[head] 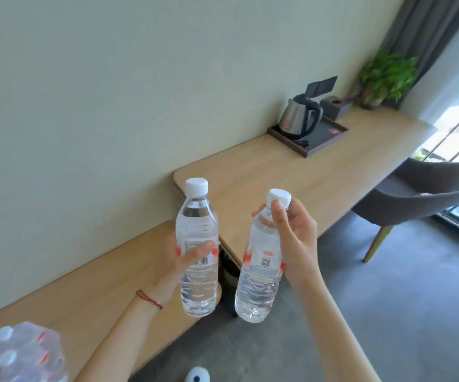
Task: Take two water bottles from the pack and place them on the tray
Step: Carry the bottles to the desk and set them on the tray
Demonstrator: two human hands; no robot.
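I hold two clear water bottles with white caps in the air, in front of the low wooden bench. My left hand (188, 260) grips the left bottle (196, 235) around its labelled middle, upright. My right hand (294, 232) holds the right bottle (258, 274) by its neck and shoulder, tilted slightly. The shrink-wrapped pack of bottles (19, 354) sits at the bottom left on the bench. The dark tray (330, 140) lies far ahead on the longer wooden desk, with a steel kettle (298, 118) standing on its left part.
Behind the tray are a dark tissue box (335, 106) and a potted plant (386, 75). A grey armchair (421, 194) stands by the desk at the right. Grey floor (360, 299) spreads below. A white object (198, 376) shows at the bottom edge.
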